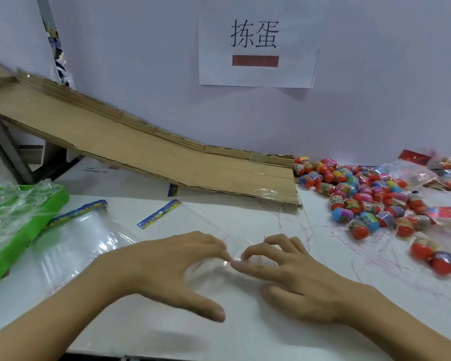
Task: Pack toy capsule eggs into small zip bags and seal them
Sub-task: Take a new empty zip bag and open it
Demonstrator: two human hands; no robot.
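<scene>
**Getting the mouth of that clear bag open before the eggs go in**

Head view, the only one here: both hands are working a single clear zip bag [219, 243] lying flat on the white worktop [245, 334], near the middle. The bag's printed header strip [158, 213] is pointing far-left, and the open end is sitting right between the fingertips. The left hand [167, 264] is arching over the film with fingers curled down, tips pinching or rubbing at the edge, thumb stretched out flat toward the near side. The right hand [292, 274] is doing the mirror of it, fingers bent and nipping the film where the two hands are meeting. No egg is in either hand.

The capsule eggs [362, 194] are piling up well off to the right, at the foot of the cardboard ramp [141, 142]. A stack of spare bags [71, 235] is lying to the left, beside a green tray [24, 217].

My read: this is the "split the two layers" step. Thin film clings to itself, so sliding the fingertips in opposite directions should be working better than just pulling. Once it's parting, one hand keeping one lip pinched is freeing the other to reach right for eggs. I can't tell from this whether the layers are already apart, the plastic's too see-through. Watch for the bag skating on that smooth top.
</scene>
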